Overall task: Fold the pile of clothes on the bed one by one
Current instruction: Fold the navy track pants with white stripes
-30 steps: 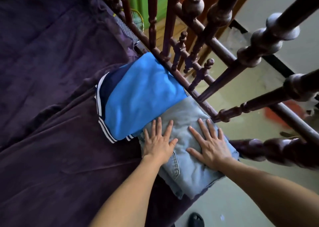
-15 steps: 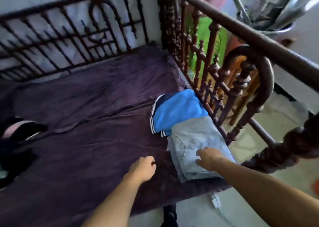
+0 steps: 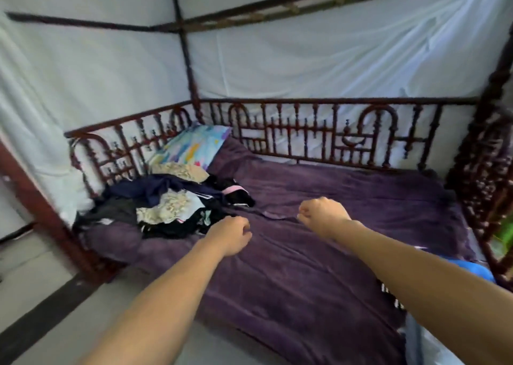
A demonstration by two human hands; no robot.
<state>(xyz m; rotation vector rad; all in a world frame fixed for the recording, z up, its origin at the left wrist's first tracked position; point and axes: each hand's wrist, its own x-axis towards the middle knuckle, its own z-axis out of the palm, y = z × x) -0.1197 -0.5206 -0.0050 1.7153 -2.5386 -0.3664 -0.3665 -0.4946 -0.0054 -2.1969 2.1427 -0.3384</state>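
Over the near edge of the bed (image 3: 305,295): empty hands

Left hand (image 3: 231,232) and right hand (image 3: 322,216) hover, each grip curled on nothing. Farther, by the left edge, the pile of clothes (image 3: 166,206) looks light, limp and tangled, likely best pinched by one top hem.

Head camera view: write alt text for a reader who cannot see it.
Two bare arms reach over a purple bedspread, left hand and right hand curled and empty. A heap of unfolded clothes lies at the left by a colourful pillow; a wooden railing runs behind.
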